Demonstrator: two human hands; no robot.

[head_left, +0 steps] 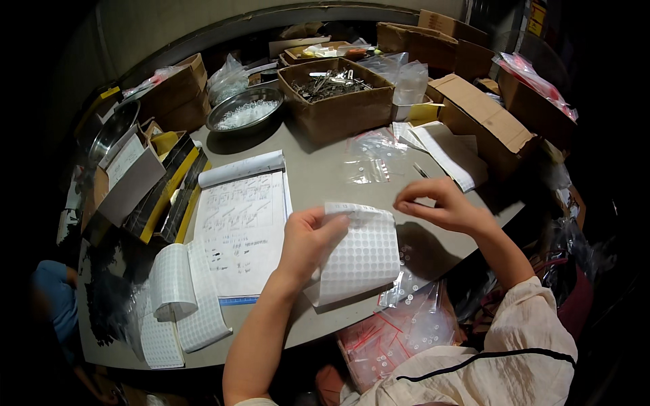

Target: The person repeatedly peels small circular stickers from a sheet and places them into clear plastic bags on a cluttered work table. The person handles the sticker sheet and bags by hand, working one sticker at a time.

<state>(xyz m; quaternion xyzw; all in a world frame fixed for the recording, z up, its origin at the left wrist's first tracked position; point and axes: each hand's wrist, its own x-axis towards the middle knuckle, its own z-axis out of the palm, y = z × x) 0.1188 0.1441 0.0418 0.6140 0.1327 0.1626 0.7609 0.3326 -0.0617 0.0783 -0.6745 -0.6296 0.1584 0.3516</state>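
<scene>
Near the table's front edge, my left hand (pixel 305 243) grips a sheet of round labels (pixel 365 257), thumb on top, its upper edge curling over. To the right of the sheet my right hand (pixel 443 206) is raised, thumb and forefinger pinched together; whatever sits between them is too small to make out. Below the sheet, small clear zip bags with round labels (pixel 420 331) are heaped at the table's front edge. Further back lie more clear bags (pixel 372 162). Left of my left hand is a written notepad (pixel 244 210), its top page rolled back.
More label sheets (pixel 175 277) curl at the front left, beside black-and-yellow boxes (pixel 169 196). At the back are a metal bowl of small clear pieces (pixel 247 114) and a cardboard box (pixel 338 118) of metal parts. Papers (pixel 450 152) and a pen (pixel 421 170) lie right; a person's blue sleeve (pixel 54 298) shows left.
</scene>
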